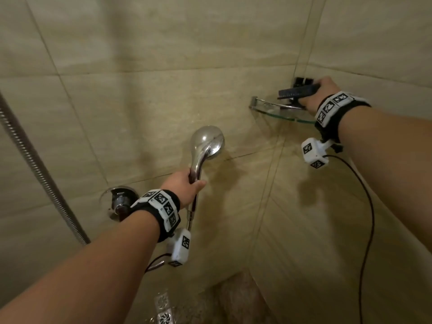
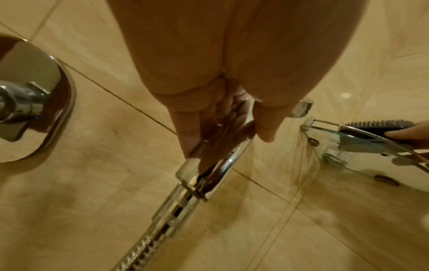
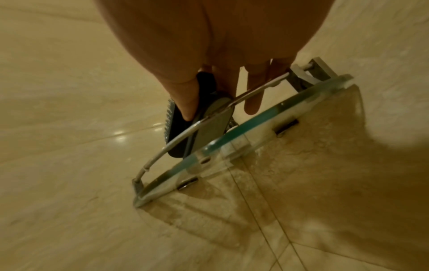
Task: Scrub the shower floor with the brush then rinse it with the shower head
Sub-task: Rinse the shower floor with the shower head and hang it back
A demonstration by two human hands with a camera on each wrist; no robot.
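Observation:
My left hand [image 1: 187, 187] grips the handle of the chrome shower head [image 1: 208, 142], whose round head points up toward the tiled wall; in the left wrist view the fingers [image 2: 190, 135] wrap the handle [image 2: 223, 161]. My right hand [image 1: 315, 94] holds the dark scrub brush [image 1: 297, 91] just over the glass corner shelf [image 1: 280, 112]. The right wrist view shows the thumb [image 3: 185, 95] pressed on the brush [image 3: 178, 128] behind the shelf rail, bristles facing away.
A metal hose [image 1: 35, 164] hangs at the left and another length runs down from the handle [image 2: 148, 243]. The chrome mixer valve [image 1: 119, 202] sits on the wall by my left wrist. A floor drain [image 1: 163, 309] lies below on the wet floor.

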